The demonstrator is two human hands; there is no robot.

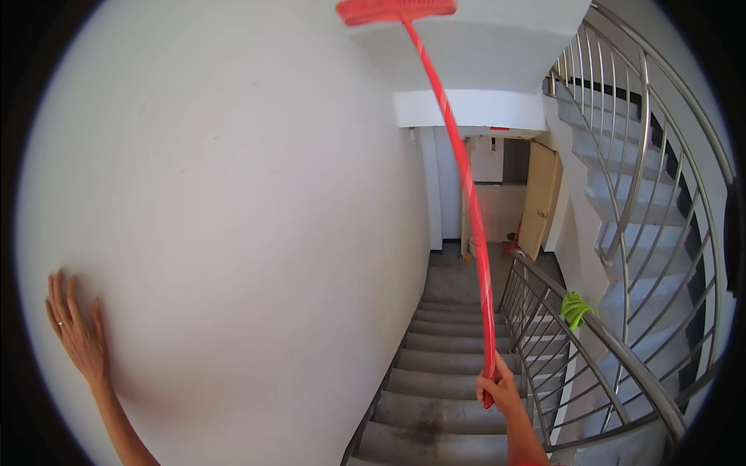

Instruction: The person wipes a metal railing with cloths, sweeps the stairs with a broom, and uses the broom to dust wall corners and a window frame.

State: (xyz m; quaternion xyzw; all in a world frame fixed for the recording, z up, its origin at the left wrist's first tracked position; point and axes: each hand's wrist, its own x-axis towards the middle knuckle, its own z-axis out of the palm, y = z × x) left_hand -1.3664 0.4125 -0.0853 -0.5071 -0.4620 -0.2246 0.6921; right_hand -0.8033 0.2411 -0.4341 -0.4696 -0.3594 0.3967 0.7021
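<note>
My right hand [498, 384] is closed around the lower end of a long red broom handle [466, 175]. The handle rises up and slightly to the left, and the red broom head [399, 9] is at the top edge of the view, in front of or against the pale wall and sloped ceiling; whether it touches them I cannot tell. At the far left my left hand [76, 332] lies flat on the white wall [245, 233], fingers apart, with a ring on one finger and nothing held.
Concrete stairs [449, 384] descend ahead to a landing with an open yellowish door [537, 201]. A metal handrail [635, 367] runs down on the right, with a green cloth [576, 310] draped over it. Farther right, another flight [641, 233] with metal railings goes up.
</note>
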